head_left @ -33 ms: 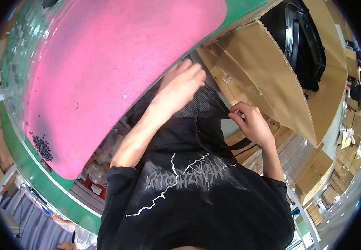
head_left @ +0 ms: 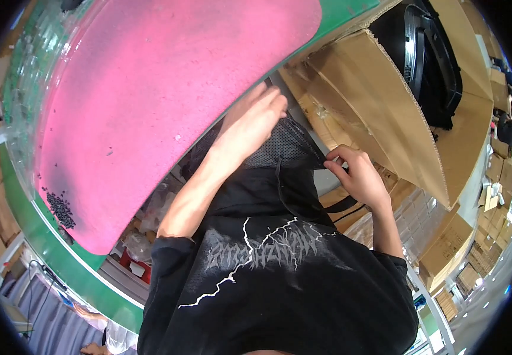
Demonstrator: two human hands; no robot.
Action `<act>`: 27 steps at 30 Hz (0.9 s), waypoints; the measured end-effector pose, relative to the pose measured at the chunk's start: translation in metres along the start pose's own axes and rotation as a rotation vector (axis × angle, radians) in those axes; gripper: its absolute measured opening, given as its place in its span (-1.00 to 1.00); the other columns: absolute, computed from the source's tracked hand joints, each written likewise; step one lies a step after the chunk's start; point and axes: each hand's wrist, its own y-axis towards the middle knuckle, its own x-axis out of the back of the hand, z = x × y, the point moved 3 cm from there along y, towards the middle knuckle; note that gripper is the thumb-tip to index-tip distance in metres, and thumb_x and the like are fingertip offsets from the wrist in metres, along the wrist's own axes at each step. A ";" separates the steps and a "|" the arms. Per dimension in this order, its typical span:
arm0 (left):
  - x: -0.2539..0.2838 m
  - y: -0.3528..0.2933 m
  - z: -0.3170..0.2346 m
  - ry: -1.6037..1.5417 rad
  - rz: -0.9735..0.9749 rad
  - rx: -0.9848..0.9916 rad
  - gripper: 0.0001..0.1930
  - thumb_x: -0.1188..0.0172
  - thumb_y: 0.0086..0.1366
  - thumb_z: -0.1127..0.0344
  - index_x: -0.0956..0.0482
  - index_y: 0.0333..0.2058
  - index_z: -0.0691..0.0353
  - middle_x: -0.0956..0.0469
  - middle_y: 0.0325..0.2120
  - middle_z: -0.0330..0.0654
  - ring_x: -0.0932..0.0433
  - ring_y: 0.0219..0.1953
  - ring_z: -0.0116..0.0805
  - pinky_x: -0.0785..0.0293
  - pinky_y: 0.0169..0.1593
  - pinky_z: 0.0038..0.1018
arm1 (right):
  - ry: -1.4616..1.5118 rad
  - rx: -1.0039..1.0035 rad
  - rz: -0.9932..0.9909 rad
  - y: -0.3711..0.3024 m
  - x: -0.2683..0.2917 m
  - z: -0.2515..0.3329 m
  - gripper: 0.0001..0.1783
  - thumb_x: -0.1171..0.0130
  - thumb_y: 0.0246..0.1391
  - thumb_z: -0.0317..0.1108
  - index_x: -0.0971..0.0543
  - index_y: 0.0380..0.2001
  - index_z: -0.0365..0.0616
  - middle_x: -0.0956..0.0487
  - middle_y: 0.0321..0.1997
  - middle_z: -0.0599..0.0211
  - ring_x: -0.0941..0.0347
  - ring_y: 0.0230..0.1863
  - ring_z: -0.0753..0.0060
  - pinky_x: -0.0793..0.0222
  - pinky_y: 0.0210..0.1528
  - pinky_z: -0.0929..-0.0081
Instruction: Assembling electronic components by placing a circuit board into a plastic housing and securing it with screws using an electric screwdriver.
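Black perforated mesh fabric (head_left: pixel 266 152) with a dark cord lies over my lap, beside the table edge. My right hand (head_left: pixel 357 173) pinches its right corner between thumb and fingers. Over the far part of the mesh, close to the table edge, my left hand (head_left: pixel 254 121) is bent with its fingers curled in. Its fingertips are partly hidden and slightly blurred, so what they hold cannot be made out. The fabric's left part runs under my left forearm and the table edge.
A pink mat (head_left: pixel 167 89) covers much of the green table (head_left: pixel 114 302); small black pieces (head_left: pixel 60 210) lie in a heap on its near left corner. Clear plastic packets (head_left: pixel 31 100) line the left side. An open cardboard box (head_left: pixel 380 100) at right holds a glossy black part (head_left: pixel 424 65).
My left hand has shifted slightly to the left over the mesh. My right hand keeps its pinch in the same place.
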 end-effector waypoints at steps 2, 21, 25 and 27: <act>0.001 -0.002 0.001 0.017 -0.006 0.048 -0.87 -0.27 0.08 0.36 -0.51 -0.39 0.19 -0.41 -0.40 -0.23 -0.39 -0.23 -0.21 -0.33 -0.09 -0.30 | -0.025 0.024 0.013 -0.002 0.003 0.002 -0.83 -0.23 0.08 -0.40 -0.55 -0.34 -0.32 -0.58 -0.37 0.02 -0.54 -0.32 0.02 -0.43 -0.26 0.30; 0.001 -0.037 -0.035 -0.346 0.193 -0.282 -0.84 -0.32 0.03 0.29 -0.60 -0.41 0.19 -0.48 -0.28 -0.25 -0.39 -0.01 -0.24 -0.26 0.11 -0.30 | -0.353 0.082 -0.202 -0.001 0.008 0.011 -0.87 -0.22 0.05 -0.36 -0.55 -0.41 -0.21 -0.57 -0.45 0.10 -0.51 -0.38 -0.03 -0.39 -0.32 0.22; 0.004 -0.038 -0.035 -0.328 0.206 -0.223 -0.79 -0.33 0.03 0.27 -0.61 -0.36 0.20 -0.44 -0.17 -0.21 -0.35 0.06 -0.19 -0.25 0.14 -0.27 | -0.371 0.127 -0.175 0.001 0.004 0.010 -0.88 -0.21 0.06 -0.36 -0.54 -0.37 -0.18 -0.57 -0.43 0.11 -0.51 -0.36 -0.03 -0.39 -0.32 0.20; 0.005 -0.040 -0.035 -0.311 0.194 -0.205 -0.77 -0.33 0.04 0.26 -0.61 -0.33 0.20 -0.43 -0.11 -0.19 -0.33 0.10 -0.16 -0.23 0.15 -0.25 | -0.325 0.114 -0.126 0.004 0.001 0.015 -0.87 -0.18 0.10 -0.32 -0.52 -0.36 -0.13 -0.57 -0.37 0.17 -0.53 -0.31 0.01 -0.43 -0.32 0.16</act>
